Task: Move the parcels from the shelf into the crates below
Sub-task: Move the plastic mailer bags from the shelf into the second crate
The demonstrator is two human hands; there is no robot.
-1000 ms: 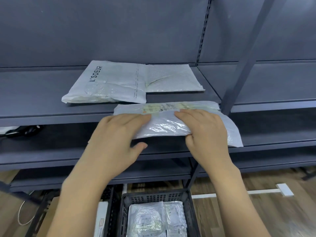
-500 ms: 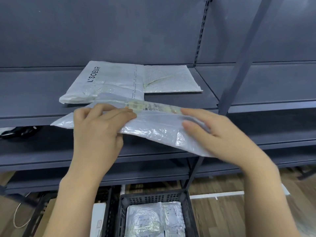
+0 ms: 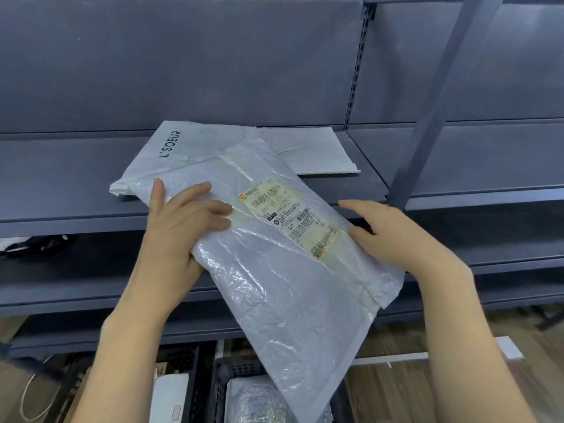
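A white plastic parcel is gripped at its upper left edge by the left hand, tilted above a black crate; it is touched at its right edge by the right hand's relaxed fingers; wrapped parcels are held in the crate; two mailers are left on the shelf.

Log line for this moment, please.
phase: carrying | left hand: grips bubble mailer | right hand: open at its edge | black crate: below | shelf: two parcels

Four parcels, one crate
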